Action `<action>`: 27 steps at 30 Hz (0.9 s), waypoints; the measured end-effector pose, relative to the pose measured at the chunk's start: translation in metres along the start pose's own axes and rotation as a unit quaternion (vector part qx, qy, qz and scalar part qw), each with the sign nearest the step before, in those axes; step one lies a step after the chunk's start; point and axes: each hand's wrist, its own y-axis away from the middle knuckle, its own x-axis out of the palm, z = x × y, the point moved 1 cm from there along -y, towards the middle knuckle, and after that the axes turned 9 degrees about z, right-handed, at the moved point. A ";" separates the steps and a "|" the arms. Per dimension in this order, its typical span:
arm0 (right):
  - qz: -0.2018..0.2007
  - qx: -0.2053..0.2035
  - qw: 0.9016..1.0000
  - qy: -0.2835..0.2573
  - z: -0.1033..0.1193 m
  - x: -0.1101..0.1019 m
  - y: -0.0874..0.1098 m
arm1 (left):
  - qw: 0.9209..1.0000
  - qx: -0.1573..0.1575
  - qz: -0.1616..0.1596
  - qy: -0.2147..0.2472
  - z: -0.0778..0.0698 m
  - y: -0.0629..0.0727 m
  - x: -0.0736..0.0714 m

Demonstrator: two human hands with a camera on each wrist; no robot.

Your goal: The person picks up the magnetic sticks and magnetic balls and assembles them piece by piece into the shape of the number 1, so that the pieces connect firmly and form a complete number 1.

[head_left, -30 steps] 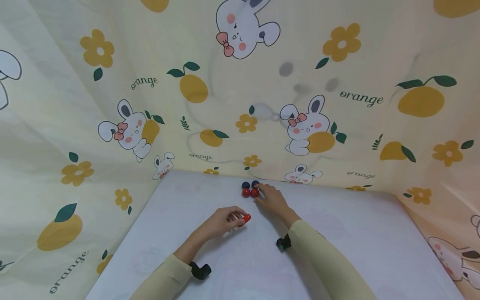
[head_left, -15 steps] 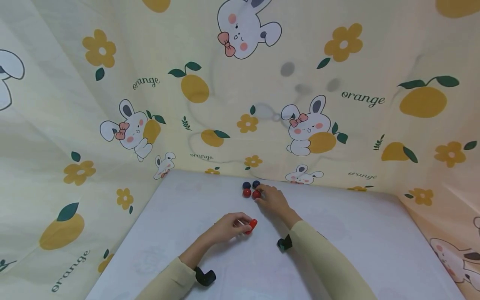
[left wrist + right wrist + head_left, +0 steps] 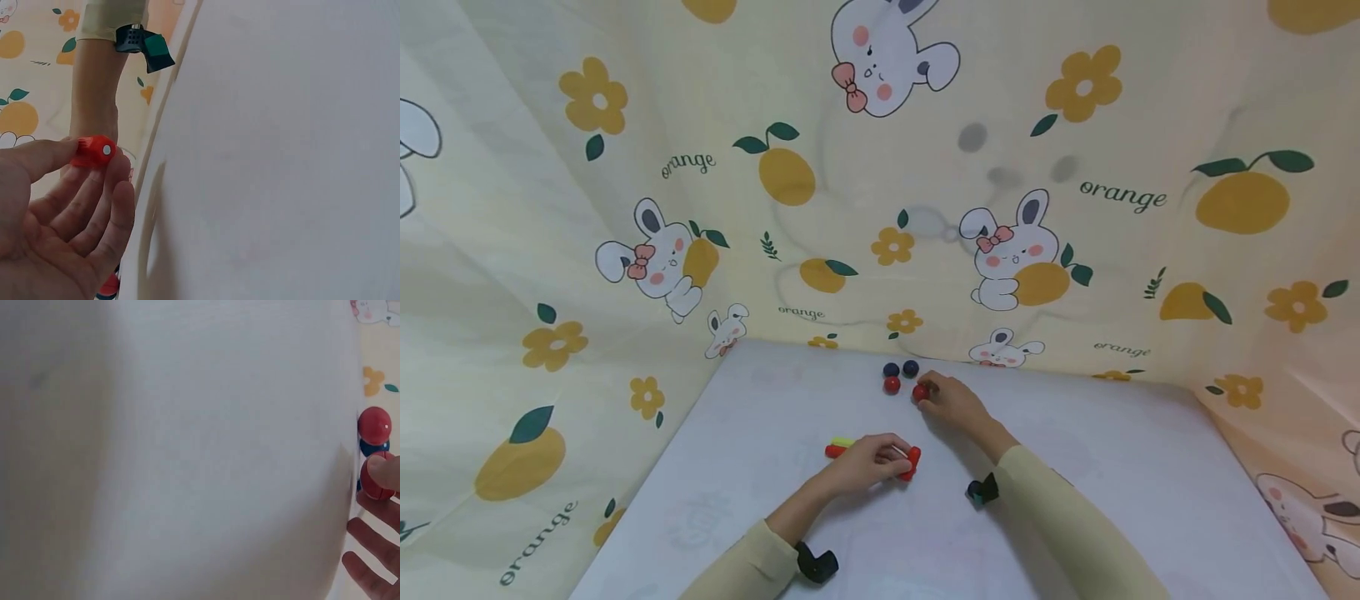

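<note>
Your left grip (image 3: 867,463) pinches a ribbed red piece (image 3: 913,465) over the bench (image 3: 1075,475), likely light, stiff plastic; hold its ridges. Beside that grip lie a lime piece (image 3: 844,442) and a red stub (image 3: 834,451). Your right grip (image 3: 955,403) clamps a glossy red ball (image 3: 920,392), probably hard and slippery; pinch its middle. Another red ball (image 3: 891,385) and two dark-blue balls (image 3: 891,370) sit near the far edge.

The work surface is a flat white tabletop (image 3: 1075,475). Near its far edge rest a left dark blue glossy sphere (image 3: 891,370) and, just beside it, a right dark blue glossy sphere (image 3: 911,368). A red glossy sphere (image 3: 892,385) sits directly in front of the left one. Nearer, a red rounded piece (image 3: 834,452) and a yellow-green elongated piece (image 3: 842,442) lie together, partly hidden.
</note>
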 end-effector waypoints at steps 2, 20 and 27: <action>0.001 0.002 1.000 -0.008 0.000 -0.001 0.003 | 1.000 -0.001 0.001 0.013 0.000 -0.002 0.002; -0.014 -0.033 0.998 -0.056 -0.012 -0.006 0.038 | 1.000 -0.023 -0.013 0.005 -0.002 -0.018 0.017; -0.016 -0.027 0.994 -0.103 -0.017 -0.001 0.056 | 1.000 -0.028 -0.013 -0.001 -0.002 -0.024 0.022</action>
